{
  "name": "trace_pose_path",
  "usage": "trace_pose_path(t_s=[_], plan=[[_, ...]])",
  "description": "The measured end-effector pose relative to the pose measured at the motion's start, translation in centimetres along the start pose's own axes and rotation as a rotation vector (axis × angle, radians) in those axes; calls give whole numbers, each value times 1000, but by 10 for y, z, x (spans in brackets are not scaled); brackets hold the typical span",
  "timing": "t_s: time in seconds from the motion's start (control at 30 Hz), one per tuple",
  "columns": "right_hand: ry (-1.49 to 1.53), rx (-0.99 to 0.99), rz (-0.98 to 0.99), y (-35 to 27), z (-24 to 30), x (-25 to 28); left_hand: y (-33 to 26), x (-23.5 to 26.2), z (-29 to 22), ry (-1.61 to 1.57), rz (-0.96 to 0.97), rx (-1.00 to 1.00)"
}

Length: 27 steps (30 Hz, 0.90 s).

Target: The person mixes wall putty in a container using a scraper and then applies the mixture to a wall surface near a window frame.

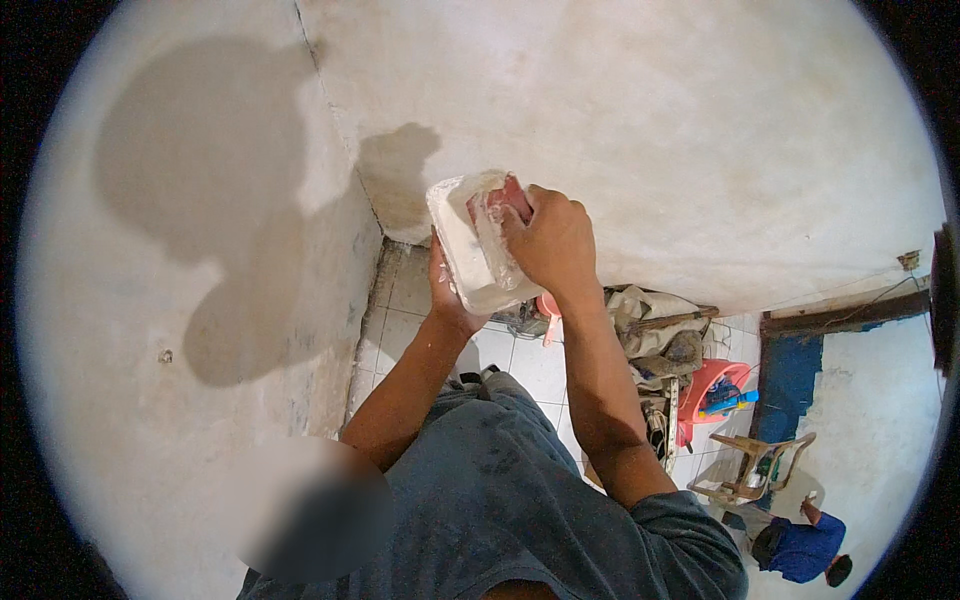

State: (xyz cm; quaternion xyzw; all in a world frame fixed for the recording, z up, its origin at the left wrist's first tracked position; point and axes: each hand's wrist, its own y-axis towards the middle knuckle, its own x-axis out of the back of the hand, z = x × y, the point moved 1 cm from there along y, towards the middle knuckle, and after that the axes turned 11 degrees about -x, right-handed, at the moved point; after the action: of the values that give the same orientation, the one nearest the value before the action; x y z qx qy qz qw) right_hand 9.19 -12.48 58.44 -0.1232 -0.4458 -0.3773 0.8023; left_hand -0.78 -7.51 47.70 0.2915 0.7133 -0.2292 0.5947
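My left hand (448,293) grips a white rectangular plastic tub (492,299) from its left side and beneath, in front of the wall corner. White paste coats the inside of the tub. With my right hand (556,244) I hold a red-handled putty scraper (508,196), its fingers closed round the handle. The scraper is over the tub's right side, and whitish paste is smeared along it. Part of the handle is hidden behind my fingers.
Two patchy pale walls (640,130) meet ahead of me. Below right are crumpled cloth sacks (640,325), a pink-red basin (715,385) with blue things in it, and a brown plastic chair (752,462). A person in blue (805,545) is at the lower right.
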Motion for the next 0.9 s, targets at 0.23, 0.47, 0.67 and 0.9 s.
trace_pose_path(t_s=[0.23, 0.47, 0.67, 0.9], plan=[[32, -65, 8, 5, -9, 9, -3, 3, -1, -91, 40, 45], [-15, -84, -36, 6, -20, 10, -7, 1, -3, 10, -91, 17], [4, -15, -53, 0, -21, -4, -2, -6, 0, 56, 2, 4], [-3, -63, 69, -1, -8, 3, -3, 0, 6, 18, -67, 31]])
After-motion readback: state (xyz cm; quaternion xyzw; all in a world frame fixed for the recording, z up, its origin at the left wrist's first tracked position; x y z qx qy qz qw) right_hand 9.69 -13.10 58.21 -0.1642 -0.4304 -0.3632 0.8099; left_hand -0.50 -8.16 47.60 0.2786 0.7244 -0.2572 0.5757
